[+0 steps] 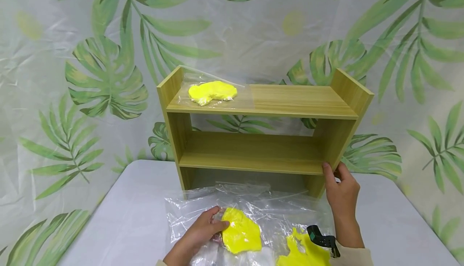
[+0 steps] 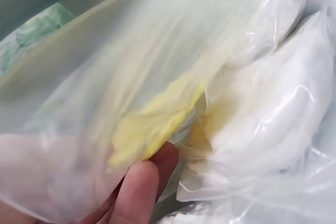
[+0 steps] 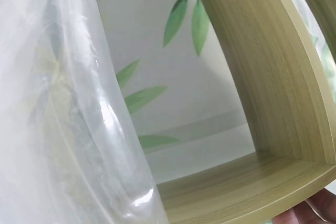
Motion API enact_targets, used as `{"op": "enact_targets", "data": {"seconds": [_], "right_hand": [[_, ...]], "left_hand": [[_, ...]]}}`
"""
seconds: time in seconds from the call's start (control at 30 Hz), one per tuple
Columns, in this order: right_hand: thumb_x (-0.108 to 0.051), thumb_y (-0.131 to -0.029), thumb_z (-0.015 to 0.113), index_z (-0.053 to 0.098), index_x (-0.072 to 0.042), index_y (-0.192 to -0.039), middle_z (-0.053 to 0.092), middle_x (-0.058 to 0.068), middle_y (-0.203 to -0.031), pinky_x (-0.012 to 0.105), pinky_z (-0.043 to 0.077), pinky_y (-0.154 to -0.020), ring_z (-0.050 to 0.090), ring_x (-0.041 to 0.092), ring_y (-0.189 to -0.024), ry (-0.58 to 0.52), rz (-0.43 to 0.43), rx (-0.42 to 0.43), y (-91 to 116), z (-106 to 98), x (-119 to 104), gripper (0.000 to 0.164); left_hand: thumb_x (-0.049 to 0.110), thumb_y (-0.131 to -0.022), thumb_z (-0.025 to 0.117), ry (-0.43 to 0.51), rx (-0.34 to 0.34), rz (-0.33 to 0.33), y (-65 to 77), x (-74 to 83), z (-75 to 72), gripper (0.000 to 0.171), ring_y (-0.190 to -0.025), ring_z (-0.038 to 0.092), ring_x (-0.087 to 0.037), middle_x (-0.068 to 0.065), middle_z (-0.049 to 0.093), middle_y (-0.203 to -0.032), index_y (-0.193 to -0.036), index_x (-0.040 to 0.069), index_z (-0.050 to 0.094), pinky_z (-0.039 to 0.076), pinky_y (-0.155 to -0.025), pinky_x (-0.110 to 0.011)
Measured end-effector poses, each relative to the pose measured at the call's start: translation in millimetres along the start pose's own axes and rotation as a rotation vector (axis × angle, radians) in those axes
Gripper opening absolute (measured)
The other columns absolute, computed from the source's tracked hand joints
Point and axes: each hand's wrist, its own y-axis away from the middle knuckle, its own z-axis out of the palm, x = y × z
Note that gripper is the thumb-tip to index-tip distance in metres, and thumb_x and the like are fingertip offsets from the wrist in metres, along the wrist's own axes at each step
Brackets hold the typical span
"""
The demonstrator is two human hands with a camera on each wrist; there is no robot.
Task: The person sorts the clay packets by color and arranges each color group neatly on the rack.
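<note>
A wooden shelf unit [image 1: 253, 151] with two boards stands on the table. My right hand [image 1: 342, 189] grips its right side panel near the middle board, thumb at the front edge and fingers round the outer side. In the right wrist view only fingertips [image 3: 310, 213] show below the board. In front of the unit my left hand [image 1: 204, 229] pinches a flat yellow clay-like piece [image 1: 242, 231] in clear plastic, thumb on its left edge. The left wrist view shows the yellow piece [image 2: 157, 121] behind hazy film, close to the fingers.
A bagged yellow lump [image 1: 212, 91] lies on the top board, at the left. Another yellow piece [image 1: 304, 254] is at the front, beside a black strap-like device [image 1: 320, 238] at the right wrist. Clear plastic bags [image 1: 192, 201] spread over the white table [image 1: 108, 217]. A leaf-print cloth [image 1: 253, 28] hangs behind.
</note>
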Motion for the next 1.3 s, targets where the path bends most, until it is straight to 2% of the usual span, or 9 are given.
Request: {"op": "enact_targets", "data": {"seconds": [0.2, 0.43, 0.7, 0.97, 1.03, 1.2, 1.3], "right_hand": [[-0.030, -0.095, 0.062, 0.068, -0.006, -0.108, 0.071, 0.012, -0.096, 0.001, 0.038, -0.060, 0.046, -0.020, -0.077, 0.006, -0.002, 0.008, -0.6, -0.3, 1.4, 0.028], [-0.030, -0.095, 0.061, 0.068, -0.006, -0.110, 0.071, 0.012, -0.097, 0.001, 0.038, -0.061, 0.047, -0.019, -0.077, 0.008, 0.002, -0.002, 0.2, -0.6, 2.1, 0.029], [-0.032, -0.095, 0.061, 0.068, -0.007, -0.111, 0.071, 0.011, -0.099, 0.001, 0.038, -0.061, 0.047, -0.019, -0.078, 0.012, 0.023, -0.014, 2.1, -0.2, 1.8, 0.030], [-0.031, -0.095, 0.061, 0.068, -0.008, -0.112, 0.071, 0.011, -0.098, 0.001, 0.039, -0.061, 0.047, -0.019, -0.078, 0.006, 0.011, -0.013, 1.8, 0.1, 1.3, 0.029], [-0.030, -0.095, 0.060, 0.068, -0.008, -0.112, 0.071, 0.011, -0.098, 0.001, 0.039, -0.061, 0.047, -0.020, -0.079, 0.004, 0.005, -0.013, 1.2, -0.1, 0.6, 0.029], [-0.031, -0.095, 0.060, 0.067, -0.008, -0.112, 0.071, 0.012, -0.098, 0.001, 0.038, -0.061, 0.046, -0.020, -0.078, 0.006, 0.007, -0.013, -0.1, -0.8, -0.7, 0.029], [-0.031, -0.095, 0.060, 0.067, -0.007, -0.112, 0.071, 0.012, -0.098, 0.000, 0.038, -0.061, 0.046, -0.020, -0.078, 0.008, 0.011, -0.015, -0.3, -1.2, -0.9, 0.030]], "left_hand": [[0.011, -0.089, 0.066, 0.004, -0.004, -0.006, 0.0, 2.0, -0.1, 0.054, -0.058, 0.063, -0.013, -0.009, 0.069, -0.079, -0.135, -0.006, 0.043, 0.053, -0.056, -0.024], [0.008, -0.088, 0.066, 0.036, -0.009, -0.019, 0.1, 1.1, -0.3, 0.045, -0.054, 0.057, -0.011, -0.006, 0.066, -0.073, -0.131, 0.002, 0.051, 0.051, -0.052, -0.024], [0.007, -0.089, 0.065, 0.058, -0.011, -0.018, 1.2, -0.9, -3.9, 0.043, -0.055, 0.053, -0.011, -0.006, 0.066, -0.073, -0.130, 0.003, 0.052, 0.046, -0.052, -0.021], [0.006, -0.090, 0.064, 0.060, -0.035, 0.015, 6.8, 15.9, -12.2, 0.048, -0.053, 0.044, -0.013, -0.002, 0.056, -0.063, -0.134, 0.001, 0.047, 0.042, -0.053, -0.023], [0.007, -0.089, 0.065, 0.051, -0.021, 0.023, 8.0, 21.4, -14.9, 0.050, -0.055, 0.046, -0.012, -0.001, 0.053, -0.062, -0.135, 0.001, 0.046, 0.044, -0.054, -0.023], [0.010, -0.090, 0.066, 0.034, 0.010, 0.018, 9.8, 31.9, -21.3, 0.055, -0.060, 0.055, -0.012, -0.001, 0.062, -0.069, -0.139, 0.000, 0.042, 0.050, -0.059, -0.025], [0.011, -0.090, 0.066, 0.039, 0.013, 0.019, 10.8, 36.1, -25.0, 0.059, -0.059, 0.052, -0.012, 0.001, 0.058, -0.066, -0.141, -0.001, 0.039, 0.050, -0.062, -0.027]]}}
